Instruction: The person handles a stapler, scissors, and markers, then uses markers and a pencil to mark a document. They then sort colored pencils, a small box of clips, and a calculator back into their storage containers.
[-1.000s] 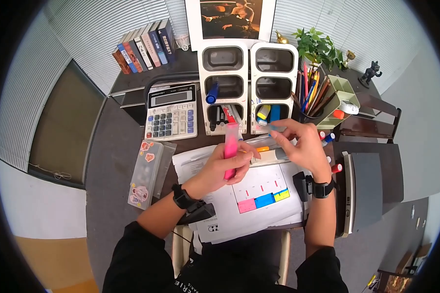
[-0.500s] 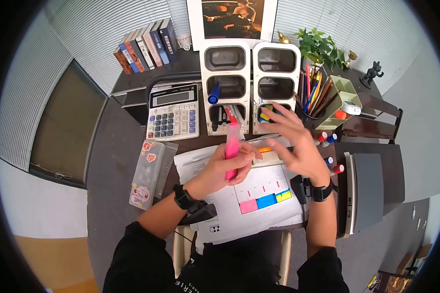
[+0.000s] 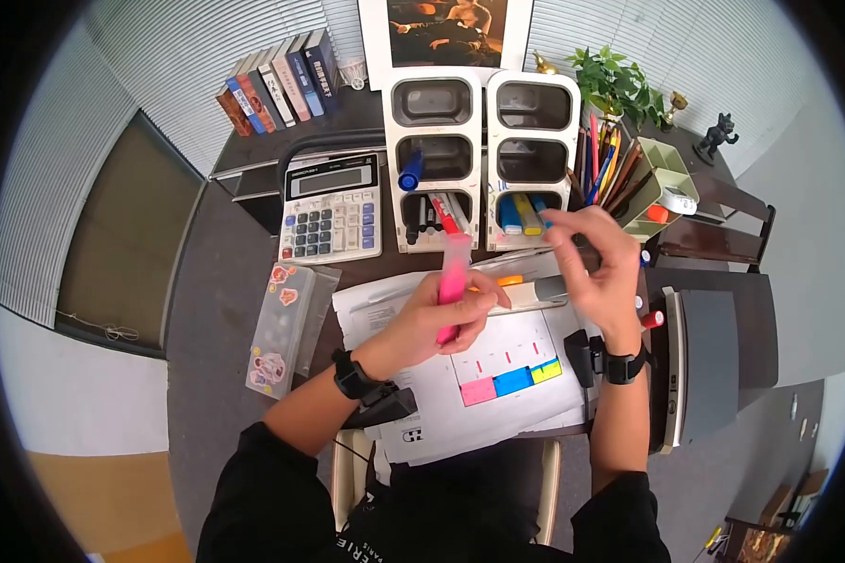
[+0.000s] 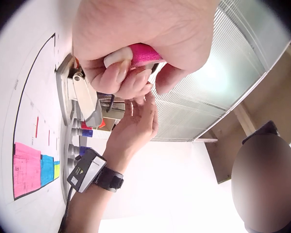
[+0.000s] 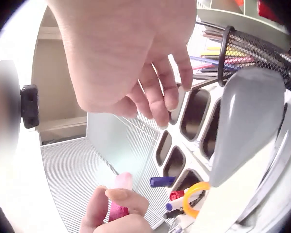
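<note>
My left hand (image 3: 451, 310) grips a pink highlighter (image 3: 454, 277) above the papers. Its clear pink top points up, and a white end shows among the fingers in the left wrist view. Raised at the lower right compartment of the white organizer (image 3: 487, 206) is my right hand (image 3: 606, 258), thumb and forefinger bent loosely. Nothing shows between its fingers in the right wrist view. Two blue highlighters (image 3: 510, 214) and a yellow one (image 3: 529, 216) stand in that compartment, the right blue one close by the fingertips. Below lies a printed sheet (image 3: 498, 338) with pink, blue and yellow filled blocks.
A calculator (image 3: 331, 211) and a stickered pencil case (image 3: 282, 328) lie to the left. Right of the organizer stand a mesh pencil cup (image 5: 230, 56) and a green holder (image 3: 667, 178). A grey-and-white stapler (image 3: 545, 289) and orange-handled scissors (image 5: 196, 189) are behind the sheet.
My right hand let go of a light blue piece, spread its fingers at the compartment, then drew back rightward, loosely bent. The highlighters there stand differently. My left hand keeps the pink highlighter.
</note>
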### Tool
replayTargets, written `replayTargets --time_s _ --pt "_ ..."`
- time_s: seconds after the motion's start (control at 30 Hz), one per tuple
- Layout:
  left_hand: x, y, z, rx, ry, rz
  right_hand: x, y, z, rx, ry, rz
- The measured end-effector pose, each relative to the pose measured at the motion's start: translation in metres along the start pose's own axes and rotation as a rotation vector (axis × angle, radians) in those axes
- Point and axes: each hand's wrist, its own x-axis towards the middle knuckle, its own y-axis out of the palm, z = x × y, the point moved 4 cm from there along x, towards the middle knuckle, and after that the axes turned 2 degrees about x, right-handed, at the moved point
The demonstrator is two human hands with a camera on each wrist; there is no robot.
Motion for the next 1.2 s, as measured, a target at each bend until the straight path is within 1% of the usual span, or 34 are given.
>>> replayTargets --time_s 0.03,0.07,0.1,0.17,0.2,0.27,0.3,0.37,0.43,0.47,0.5,0.57,0.63,0.7,0.77,0.8,0.97,1.03,1.13,1.2 --pt "-0.001 0.002 -0.003 0.002 0.002 -0.001 -0.001 0.005 0.003 0.148 0.092 0.076" --pt "-0.002 0.007 -0.004 0.027 -0.042 0.069 -0.001 0.010 0.008 0.168 0.004 0.151" --pt "-0.004 0.011 -0.003 0.052 -0.088 0.138 -0.001 0.015 0.016 0.202 0.007 0.238" --pt "-0.003 0.011 0.000 0.081 -0.106 0.162 -0.008 0.028 0.024 0.333 0.067 0.352" --pt "-0.004 0.013 0.000 0.106 -0.116 0.172 -0.008 0.027 0.024 0.333 0.069 0.354" --pt "-0.004 0.017 0.002 0.124 -0.133 0.191 -0.012 0.027 0.023 0.323 0.130 0.463" --pt "-0.004 0.016 0.001 0.135 -0.124 0.188 -0.013 0.027 0.018 0.318 0.136 0.463" --pt "-0.003 0.014 0.001 0.146 -0.110 0.184 -0.010 0.011 0.004 0.583 0.100 0.118" --pt "-0.002 0.008 0.002 0.047 -0.040 0.145 -0.007 -0.014 -0.010 0.676 0.295 -0.070" --pt "-0.001 0.006 0.002 0.048 -0.041 0.145 -0.004 -0.023 -0.018 0.743 0.258 -0.151" --pt "0.000 0.003 0.003 0.036 -0.041 0.121 -0.002 -0.028 -0.022 0.705 0.211 -0.216" --pt "0.001 0.002 0.003 0.023 -0.041 0.098 0.000 -0.029 -0.025 0.526 0.217 -0.246" --pt "0.001 0.002 0.005 0.009 -0.049 0.085 -0.001 -0.021 -0.022 0.405 0.214 -0.232" --pt "0.000 0.003 0.005 0.010 -0.049 0.103 -0.003 -0.011 -0.023 0.273 0.184 -0.163" --pt "0.001 0.003 0.004 0.019 -0.046 0.117 0.000 -0.003 -0.019 0.081 0.121 -0.038" --pt "0.001 0.004 0.004 0.002 -0.045 0.114 -0.002 -0.001 -0.018 0.010 0.150 0.025" --pt "0.000 0.002 0.004 -0.026 -0.043 0.088 -0.003 -0.003 -0.023 0.026 0.211 -0.011" --pt "0.000 0.002 0.004 -0.031 -0.039 0.099 -0.003 -0.007 -0.025 0.041 0.168 -0.085" --pt "-0.001 0.003 0.001 -0.036 -0.054 0.092 -0.002 -0.008 -0.024 0.017 0.158 -0.095" --pt "-0.001 0.002 0.002 -0.031 -0.054 0.087 -0.001 -0.010 -0.026 -0.010 0.155 -0.133"
